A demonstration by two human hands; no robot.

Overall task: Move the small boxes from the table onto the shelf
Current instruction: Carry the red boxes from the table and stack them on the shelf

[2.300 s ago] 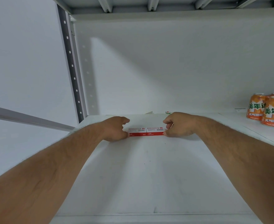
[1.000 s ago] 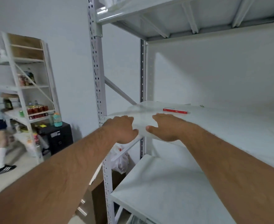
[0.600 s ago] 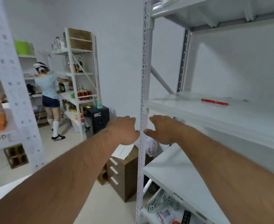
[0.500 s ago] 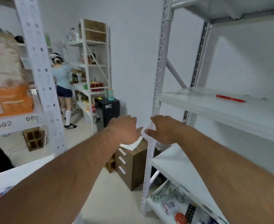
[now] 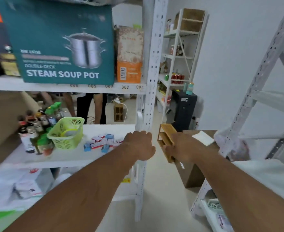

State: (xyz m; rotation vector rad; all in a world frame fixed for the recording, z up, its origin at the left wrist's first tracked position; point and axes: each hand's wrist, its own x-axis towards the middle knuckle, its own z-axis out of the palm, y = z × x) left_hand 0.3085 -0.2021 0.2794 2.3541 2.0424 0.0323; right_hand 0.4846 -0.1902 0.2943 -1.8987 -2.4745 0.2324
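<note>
Both hands out front, empty.
Left hand loosely curled, right hand likewise; small boxes heaped on surface at 10 o'clock, beside green basket.

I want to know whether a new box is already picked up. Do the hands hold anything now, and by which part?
Nothing is held. The left hand and the right hand are both empty; the small boxes lie untouched on the white surface.

on the desk, the small boxes lie right of a basket; bottles stand left of it. a pot carton sits on the shelf board above.
</note>
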